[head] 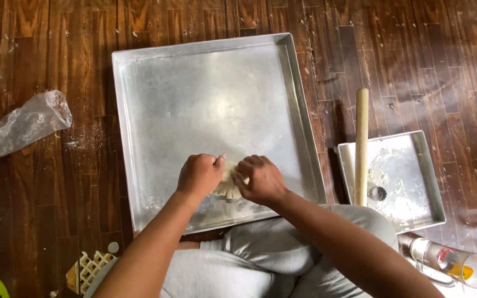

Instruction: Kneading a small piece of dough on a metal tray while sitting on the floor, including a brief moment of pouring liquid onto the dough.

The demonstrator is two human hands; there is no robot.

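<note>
Two hands pressed a lump of pale dough at the near edge of a large square metal tray.
The left hand and right hand were both curled tight around the dough. The tray lay on a wooden floor, with a smaller floured tray, a rolling pin, a glass bottle and a plastic bag nearby.
</note>
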